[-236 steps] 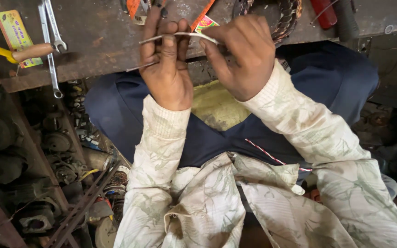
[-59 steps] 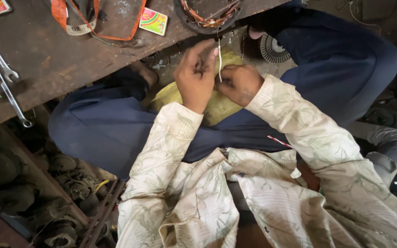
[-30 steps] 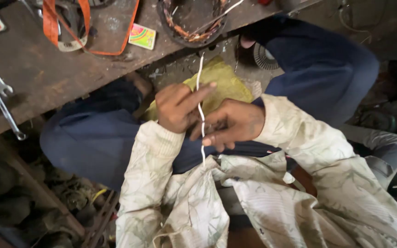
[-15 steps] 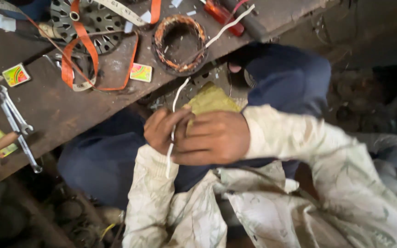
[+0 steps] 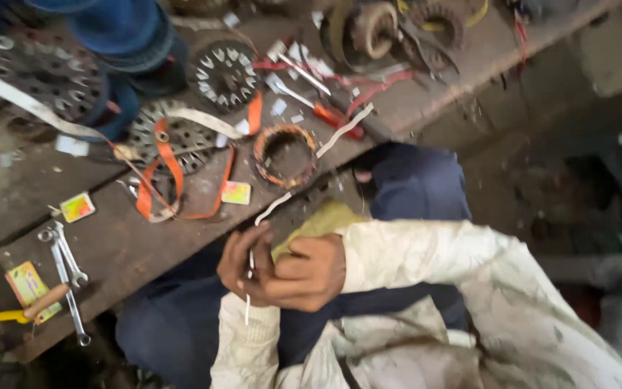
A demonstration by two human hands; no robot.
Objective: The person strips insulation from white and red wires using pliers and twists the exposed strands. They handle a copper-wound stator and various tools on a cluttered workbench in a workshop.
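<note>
Left hand [image 5: 242, 259]: my grip pinches the white sleeve strip [image 5: 250, 261]; lowered from the table [image 5: 109, 252] edge to my lap
Right hand [image 5: 311, 270]: clenched over the left, steadying the strip
Stator winding [image 5: 285, 155]: on the table near its front edge

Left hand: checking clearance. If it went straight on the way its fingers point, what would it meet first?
Probably the right hand: the left hand points into it, both pinching the white strip.

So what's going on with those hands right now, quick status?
Left hand and right hand both pinch a thin white sleeve strip over the lap. Strip runs up to the copper coil ring on the bench. Nothing blocks it.
</note>
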